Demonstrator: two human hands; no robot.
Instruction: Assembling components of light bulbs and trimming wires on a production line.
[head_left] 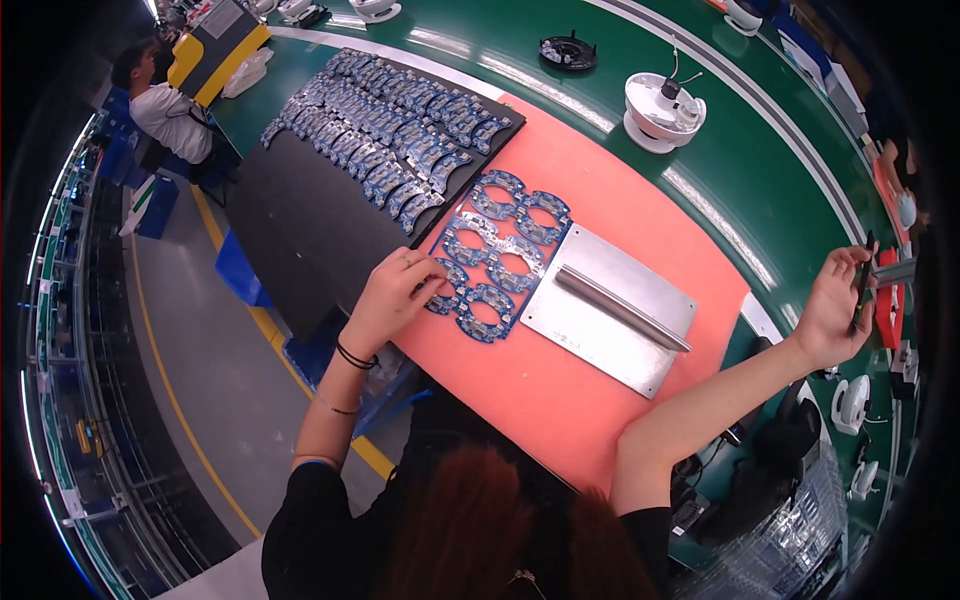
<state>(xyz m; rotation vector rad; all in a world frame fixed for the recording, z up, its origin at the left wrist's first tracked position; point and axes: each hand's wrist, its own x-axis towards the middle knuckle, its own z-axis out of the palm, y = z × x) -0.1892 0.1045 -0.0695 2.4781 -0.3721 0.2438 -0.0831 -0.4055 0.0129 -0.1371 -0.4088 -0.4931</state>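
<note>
My left hand (402, 290) is at the near left edge of a panel of blue ring-shaped circuit boards (514, 262), its fingers curled on one of the rings. The panel lies flat on a pink mat (600, 180). Right beside it rests a silver metal plate (590, 345) with a bar handle across its top. Far out to the right, my right hand (833, 308) has its fingers bent around a dark slim object (864, 288) whose kind I cannot make out.
A black board (290, 215) at the left carries rows of curved blue circuit boards (385, 125). White round housings (663, 112) and a black round part (568, 52) are on the green bench (490, 45). A person (172, 115) sits at the far left.
</note>
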